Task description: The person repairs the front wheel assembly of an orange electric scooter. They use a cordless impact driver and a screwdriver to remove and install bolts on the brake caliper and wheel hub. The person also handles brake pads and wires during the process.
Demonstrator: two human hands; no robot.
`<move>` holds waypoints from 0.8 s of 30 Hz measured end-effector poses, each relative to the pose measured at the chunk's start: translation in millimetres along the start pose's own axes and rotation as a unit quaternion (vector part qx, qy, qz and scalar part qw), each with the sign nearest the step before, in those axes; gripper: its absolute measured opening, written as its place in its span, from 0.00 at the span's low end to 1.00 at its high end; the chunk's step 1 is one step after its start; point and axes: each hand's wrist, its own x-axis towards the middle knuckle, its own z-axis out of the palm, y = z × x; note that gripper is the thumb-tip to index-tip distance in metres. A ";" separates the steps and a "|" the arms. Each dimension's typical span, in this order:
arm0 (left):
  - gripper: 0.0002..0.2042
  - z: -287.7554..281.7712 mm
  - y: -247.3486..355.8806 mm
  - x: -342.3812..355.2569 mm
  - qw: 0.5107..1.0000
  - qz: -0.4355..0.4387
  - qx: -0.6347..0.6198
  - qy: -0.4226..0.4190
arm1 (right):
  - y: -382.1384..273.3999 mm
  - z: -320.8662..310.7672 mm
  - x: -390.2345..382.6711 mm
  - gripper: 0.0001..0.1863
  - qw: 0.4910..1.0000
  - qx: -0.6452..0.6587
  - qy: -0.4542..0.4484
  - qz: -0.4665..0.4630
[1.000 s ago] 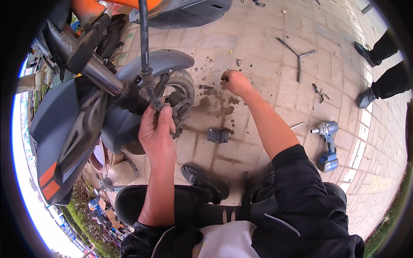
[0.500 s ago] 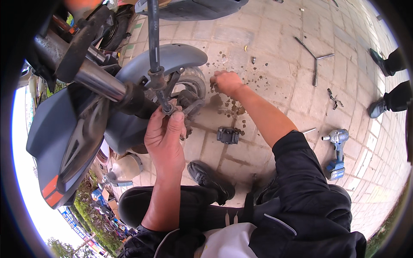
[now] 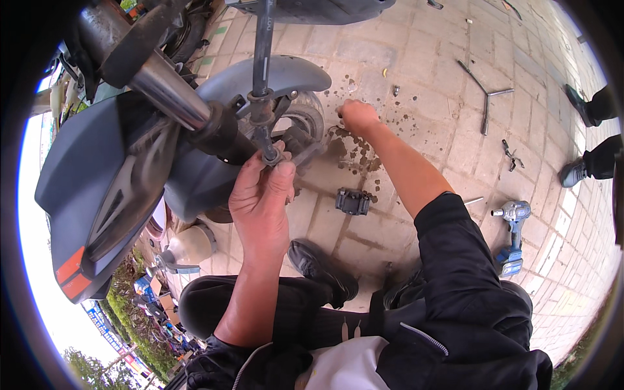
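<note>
Head view gives me the left hand (image 3: pixel 260 203) beside the metal fork (image 3: pixel 172 94), its fingers pinching the fitting (image 3: pixel 272 158) at the lower end of a black hose (image 3: pixel 262 52). From where I watch, the hose comes down across the grey fender (image 3: pixel 292 73), and the fitting sits just beside the wheel (image 3: pixel 314 116). I see the right hand (image 3: pixel 359 119) over the paving (image 3: pixel 435 39), near the wet stains (image 3: pixel 337 149), with its fingers curled; I cannot tell whether they hold anything. A dark block (image 3: pixel 353 201) lies between the stains and a black shoe (image 3: pixel 318 268). Further right I have a three-armed wrench (image 3: pixel 487 95), a small metal part (image 3: pixel 512 156) and a blue power tool (image 3: pixel 513 224). As for writing, pale letters are printed on the hose, and a blue sign (image 3: pixel 97 322) at lower left carries lettering too small for me to read.
</note>
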 end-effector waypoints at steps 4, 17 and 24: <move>0.14 3.1 2.3 0.1 1.000 -0.001 0.001 0.010 | -10.3 6.4 10.1 0.10 0.999 -0.018 -0.026 0.007; 0.14 1.8 0.7 3.6 1.000 -0.004 0.009 -0.003 | -4.6 11.2 20.8 0.09 0.998 -0.055 0.042 -0.013; 0.14 1.7 0.3 1.5 1.000 0.002 0.006 -0.009 | 93.9 -65.0 -80.6 0.07 0.910 0.074 0.355 0.201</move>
